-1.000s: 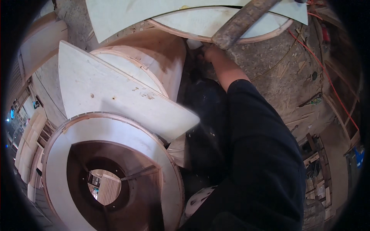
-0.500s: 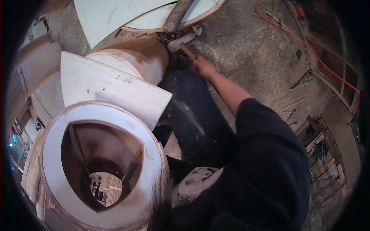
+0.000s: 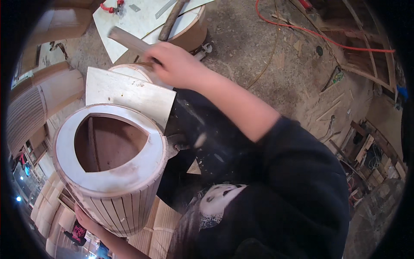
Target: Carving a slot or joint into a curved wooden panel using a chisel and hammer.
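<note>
A slatted wooden drum-like body (image 3: 118,211) stands before me, its pale top ring (image 3: 69,144) having a rounded three-sided opening. My left hand (image 3: 84,219) lies against its lower left side, the fingers partly hidden, and holds it. Beyond the drum my right hand (image 3: 170,64) is raised and closed around a blurred wooden-handled tool (image 3: 129,40). The tool's handle points to the upper left; its other end is hidden by the hand. Just past the drum's rim lies a flat white curved panel (image 3: 129,93), and behind it a second round wooden body (image 3: 129,71).
At the far left sits a white sheet (image 3: 129,17) bearing red-handled pliers (image 3: 113,6) and small metal plates. A dark stick (image 3: 172,19) lies across another round body (image 3: 194,32). A red hose (image 3: 310,32) and wood scraps lie on the floor at right. Slatted curved pieces (image 3: 26,112) stand left.
My right hand has lifted the tool from the floor beside a white object and brought it left and nearer. The drum's slatted side and my left hand now show.
</note>
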A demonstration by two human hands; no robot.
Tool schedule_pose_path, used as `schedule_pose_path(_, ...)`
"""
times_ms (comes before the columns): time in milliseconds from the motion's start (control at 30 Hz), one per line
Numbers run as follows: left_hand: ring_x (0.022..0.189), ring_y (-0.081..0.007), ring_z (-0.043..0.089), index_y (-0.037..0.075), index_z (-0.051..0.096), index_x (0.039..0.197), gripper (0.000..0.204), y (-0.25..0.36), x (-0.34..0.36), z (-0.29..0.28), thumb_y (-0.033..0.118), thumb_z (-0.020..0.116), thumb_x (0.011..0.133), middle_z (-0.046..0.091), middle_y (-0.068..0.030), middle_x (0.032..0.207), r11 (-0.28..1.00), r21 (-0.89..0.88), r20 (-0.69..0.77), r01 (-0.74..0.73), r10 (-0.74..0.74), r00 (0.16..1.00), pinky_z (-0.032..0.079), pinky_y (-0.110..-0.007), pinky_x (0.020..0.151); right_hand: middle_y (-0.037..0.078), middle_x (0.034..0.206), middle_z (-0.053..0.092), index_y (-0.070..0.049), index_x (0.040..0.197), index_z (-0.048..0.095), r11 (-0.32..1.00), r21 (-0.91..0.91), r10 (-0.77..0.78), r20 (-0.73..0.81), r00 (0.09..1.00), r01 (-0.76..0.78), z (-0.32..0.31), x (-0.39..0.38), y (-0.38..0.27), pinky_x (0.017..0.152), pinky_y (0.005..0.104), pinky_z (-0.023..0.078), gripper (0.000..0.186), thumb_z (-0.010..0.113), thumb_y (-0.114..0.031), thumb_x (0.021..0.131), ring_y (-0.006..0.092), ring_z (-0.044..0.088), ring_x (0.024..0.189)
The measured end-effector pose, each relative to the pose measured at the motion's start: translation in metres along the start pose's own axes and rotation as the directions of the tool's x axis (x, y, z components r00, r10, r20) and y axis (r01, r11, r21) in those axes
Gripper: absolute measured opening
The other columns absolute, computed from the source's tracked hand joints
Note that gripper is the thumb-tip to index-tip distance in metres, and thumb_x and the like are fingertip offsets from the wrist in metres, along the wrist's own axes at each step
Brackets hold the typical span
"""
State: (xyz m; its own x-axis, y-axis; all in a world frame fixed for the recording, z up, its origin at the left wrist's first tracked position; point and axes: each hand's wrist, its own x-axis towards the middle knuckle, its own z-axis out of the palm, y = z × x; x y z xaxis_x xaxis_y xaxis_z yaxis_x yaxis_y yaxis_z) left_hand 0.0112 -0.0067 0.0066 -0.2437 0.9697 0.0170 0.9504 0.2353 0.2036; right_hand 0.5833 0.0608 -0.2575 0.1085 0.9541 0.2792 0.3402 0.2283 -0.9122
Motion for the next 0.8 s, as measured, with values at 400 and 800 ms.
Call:
schedule_pose_path(400, 0.119, -0.0317, 0.059, -0.010, 0.061, 0.128, 0.050, 0.029, -0.013, 0.007, 0.031, 0.041, 0.106, 0.063, -0.0218, 0.131, 0.992, -0.056, -0.045, 0.113, -0.116, 0.992, 0.042, -0.040, 0.105, 0.010, 0.112, 0.062, -0.012, 0.107, 0.073, 0.813, -0.578, 0.006, -0.105, 0.994, -0.066, 0.051, 0.037, 0.011, 0.096, 0.0551, 0.038, 0.025, 0.062, -0.013, 0.085, 0.0306, 0.053, 0.114)
schedule_pose_path(800, 0.126, -0.0325, 0.055, -0.008, 0.053, 0.138, 0.051, 0.041, 0.029, -0.001, 0.030, 0.041, 0.105, 0.056, -0.0222, 0.140, 0.945, 0.174, 0.035, 0.275, -0.285, 0.958, 0.040, -0.041, 0.110, 0.022, 0.111, 0.069, -0.019, 0.133, 0.061, 0.553, -0.319, 0.833, 0.227, 0.505, -0.769, 0.061, -0.136, 0.294, 0.093, 0.0490, 0.052, 0.044, 0.060, -0.023, 0.089, 0.0363, 0.067, 0.107)
